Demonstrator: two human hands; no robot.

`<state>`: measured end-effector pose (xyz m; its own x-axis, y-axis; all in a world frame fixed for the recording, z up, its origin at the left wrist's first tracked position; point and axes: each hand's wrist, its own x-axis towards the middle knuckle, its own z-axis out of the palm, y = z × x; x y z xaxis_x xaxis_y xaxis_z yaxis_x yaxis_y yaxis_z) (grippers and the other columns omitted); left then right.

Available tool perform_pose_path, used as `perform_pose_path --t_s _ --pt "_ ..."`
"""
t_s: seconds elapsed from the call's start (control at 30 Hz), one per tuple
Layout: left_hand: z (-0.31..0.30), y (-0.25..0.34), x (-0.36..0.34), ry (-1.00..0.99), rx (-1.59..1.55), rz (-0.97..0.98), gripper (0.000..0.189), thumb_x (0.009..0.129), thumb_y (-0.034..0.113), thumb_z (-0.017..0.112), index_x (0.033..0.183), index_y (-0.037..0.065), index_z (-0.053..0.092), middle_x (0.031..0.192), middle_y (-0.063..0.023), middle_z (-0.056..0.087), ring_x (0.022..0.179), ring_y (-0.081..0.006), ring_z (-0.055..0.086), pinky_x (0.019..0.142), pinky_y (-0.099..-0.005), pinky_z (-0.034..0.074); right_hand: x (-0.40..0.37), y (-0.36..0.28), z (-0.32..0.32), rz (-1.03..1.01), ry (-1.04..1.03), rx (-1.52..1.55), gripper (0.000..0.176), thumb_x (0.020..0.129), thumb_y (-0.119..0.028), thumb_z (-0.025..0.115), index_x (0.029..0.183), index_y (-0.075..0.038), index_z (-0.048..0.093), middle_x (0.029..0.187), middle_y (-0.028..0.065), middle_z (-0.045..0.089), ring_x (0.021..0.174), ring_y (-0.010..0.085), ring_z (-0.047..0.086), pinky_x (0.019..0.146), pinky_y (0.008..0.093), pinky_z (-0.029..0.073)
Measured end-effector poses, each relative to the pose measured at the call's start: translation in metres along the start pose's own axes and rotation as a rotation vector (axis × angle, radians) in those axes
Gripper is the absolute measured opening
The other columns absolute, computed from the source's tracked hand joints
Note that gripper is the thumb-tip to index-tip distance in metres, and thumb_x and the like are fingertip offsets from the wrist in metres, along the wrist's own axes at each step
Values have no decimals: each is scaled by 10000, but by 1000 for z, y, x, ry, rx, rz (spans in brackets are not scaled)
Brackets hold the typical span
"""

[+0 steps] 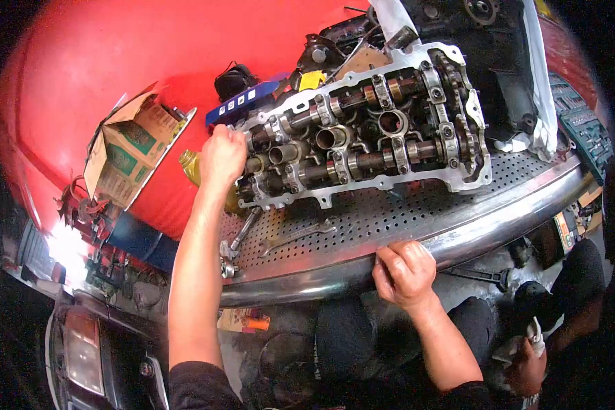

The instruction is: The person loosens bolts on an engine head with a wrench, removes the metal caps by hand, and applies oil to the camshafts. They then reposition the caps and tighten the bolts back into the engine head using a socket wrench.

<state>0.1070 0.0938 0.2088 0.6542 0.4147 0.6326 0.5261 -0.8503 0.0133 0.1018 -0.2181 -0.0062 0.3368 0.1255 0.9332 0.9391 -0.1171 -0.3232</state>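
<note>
Along the bench (pixel 389 217) runs the engine head (pixel 369 161); my left hand (pixel 223 157) curled at its left end, hold unclear; right hand (pixel 406 273) fisted.

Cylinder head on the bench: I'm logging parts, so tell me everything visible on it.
The cylinder head is a pale, aluminium-looking casting with two dark camshafts under bolted caps, at least three round tubes between, and toothed wheels at its right end. It sits camshaft side up, slanting across the perforated bench top; the left hand is at its left end, contact unclear.
</note>
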Motion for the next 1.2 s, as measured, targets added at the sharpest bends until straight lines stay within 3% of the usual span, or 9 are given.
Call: perform_pose_path --t_s 0.27,0.4,0.53,0.67,0.77,0.8,1.07,1.17,1.2 --pt "-2 2 0 3 17 -14 484 988 412 446 955 -7 685 959 -295 684 970 -486 650 853 -541 496 -1 2 1 0 24 -17 331 639 -63 732 961 -53 658 841 84 625 672 260 609 600 371 495" --pt "3 -17 16 -157 -175 -51 452 964 393 510 907 -41 625 908 -318 668 945 -475 660 834 -537 494 -2 3 1 -8 20 -20 332 638 -68 736 961 -51 660 842 83 628 672 259 609 598 371 496" --pt "-7 3 0 3 -20 -19 493 970 411 469 915 -23 698 909 -318 666 959 -467 661 847 -534 496 -3 3 0 -1 21 -24 337 634 -67 739 961 -49 661 843 88 630 675 260 611 600 372 497" --pt "2 -11 12 -69 -157 -47 390 936 358 549 795 -3 591 810 -300 667 881 -474 664 809 -535 501 -2 3 1 -5 22 -15 341 631 -68 743 962 -47 661 839 91 630 680 262 614 603 373 499" --pt "-3 -1 3 52 -133 -65 314 925 318 580 850 13 592 831 -282 673 881 -460 671 800 -537 504 -4 4 1 -8 25 -23 336 635 -68 743 961 -46 661 833 93 629 680 263 614 604 373 500" --pt "2 -5 0 170 -191 68 240 923 263 597 963 27 568 884 -261 682 894 -449 674 787 -541 503 -4 4 1 -8 26 -22 334 636 -68 743 959 -46 661 833 93 628 680 264 614 603 373 500" --pt "-2 2 6 117 -149 53 236 947 193 585 1107 30 527 934 -227 673 911 -394 676 806 -488 507 -3 4 0 -7 25 -18 318 641 -64 744 946 -48 657 833 88 628 678 261 613 602 372 497" --pt "-5 4 -1 115 -173 192 280 958 246 568 1103 17 500 894 -293 670 912 -477 655 799 -549 495 -2 4 0 -15 28 -10 309 647 -63 738 945 -47 657 832 85 627 676 257 612 602 371 498" --pt "-6 6 1 46 -216 109 253 949 213 557 1098 15 506 884 -279 673 910 -466 658 795 -538 499 -2 3 1 -18 31 -5 307 648 -63 737 944 -46 657 833 85 627 675 258 612 601 372 497"
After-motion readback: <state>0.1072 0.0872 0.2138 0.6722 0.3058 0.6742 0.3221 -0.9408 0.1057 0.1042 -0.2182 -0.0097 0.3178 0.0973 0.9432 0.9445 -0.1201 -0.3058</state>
